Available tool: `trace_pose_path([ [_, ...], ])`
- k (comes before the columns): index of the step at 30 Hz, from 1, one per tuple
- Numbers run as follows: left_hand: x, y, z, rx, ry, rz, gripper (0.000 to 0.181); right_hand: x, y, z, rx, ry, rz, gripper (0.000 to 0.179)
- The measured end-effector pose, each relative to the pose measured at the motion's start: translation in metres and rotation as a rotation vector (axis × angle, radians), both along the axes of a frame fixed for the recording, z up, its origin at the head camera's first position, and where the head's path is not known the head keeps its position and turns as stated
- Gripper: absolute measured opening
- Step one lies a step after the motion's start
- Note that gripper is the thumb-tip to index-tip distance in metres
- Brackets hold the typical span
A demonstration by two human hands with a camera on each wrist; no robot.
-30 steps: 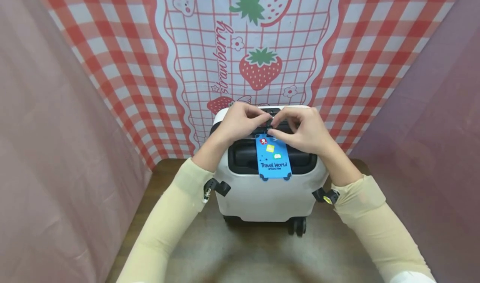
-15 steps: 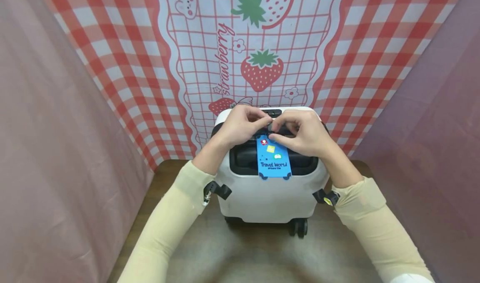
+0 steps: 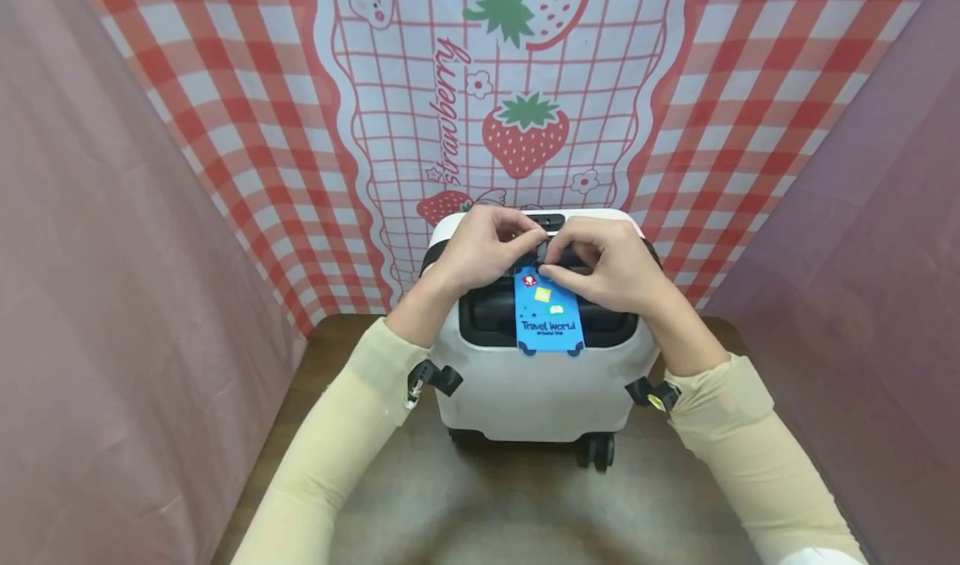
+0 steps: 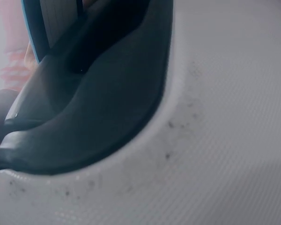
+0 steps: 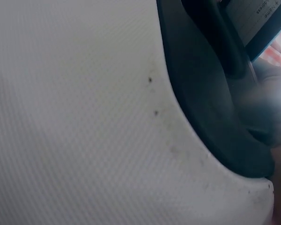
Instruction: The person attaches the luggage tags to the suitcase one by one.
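Note:
A small white suitcase with a black handle recess stands upright. A blue luggage tag printed "Travel World" hangs over the recess. Above the tag, the thumb and fingertips of my left hand pinch its short dark strap. From the other side my right hand holds the strap near the tag's top, thumb below the index finger. The fingers partly hide the strap's ends. In the right wrist view the back of the luggage tag shows lines for name and address.
Beneath the suitcase lies a wooden tabletop, on which its black wheels rest. A red checked strawberry cloth hangs right behind. Pinkish curtains close off both sides. A black telescopic-handle grip lies at the suitcase's top rear.
Both hands stay at the strap in nearly the same place. The right fingertips have dropped slightly along it, while the tag hangs as before.

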State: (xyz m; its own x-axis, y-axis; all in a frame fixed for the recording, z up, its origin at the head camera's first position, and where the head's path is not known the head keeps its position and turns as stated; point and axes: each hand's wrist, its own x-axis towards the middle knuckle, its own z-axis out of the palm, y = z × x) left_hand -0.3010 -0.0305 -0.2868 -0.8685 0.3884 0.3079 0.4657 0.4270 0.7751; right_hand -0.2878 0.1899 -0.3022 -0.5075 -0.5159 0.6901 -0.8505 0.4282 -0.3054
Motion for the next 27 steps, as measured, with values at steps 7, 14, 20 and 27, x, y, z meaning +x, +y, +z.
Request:
trace_pose_path([
  [7, 0.0017, 0.0007, 0.0020, -0.012, 0.006, 0.025, 0.020, -0.0003, -0.0004, 0.0008, 0.000, 0.019, 0.022, 0.027],
  [14, 0.0038, 0.0029, 0.0030, -0.011, -0.013, 0.045, 0.021, 0.0006, 0.0000, 0.0012, 0.004, 0.029, 0.021, 0.022],
  [20, 0.0027, 0.0050, 0.0026, 0.009, -0.013, 0.055, 0.021, 0.0026, -0.0004, 0.0007, 0.032, 0.013, 0.026, 0.019],
  [27, 0.0045, 0.0045, 0.0003, -0.003, 0.034, 0.047, 0.023, -0.0011, 0.0008, 0.0008, -0.030, 0.013, 0.071, 0.020],
])
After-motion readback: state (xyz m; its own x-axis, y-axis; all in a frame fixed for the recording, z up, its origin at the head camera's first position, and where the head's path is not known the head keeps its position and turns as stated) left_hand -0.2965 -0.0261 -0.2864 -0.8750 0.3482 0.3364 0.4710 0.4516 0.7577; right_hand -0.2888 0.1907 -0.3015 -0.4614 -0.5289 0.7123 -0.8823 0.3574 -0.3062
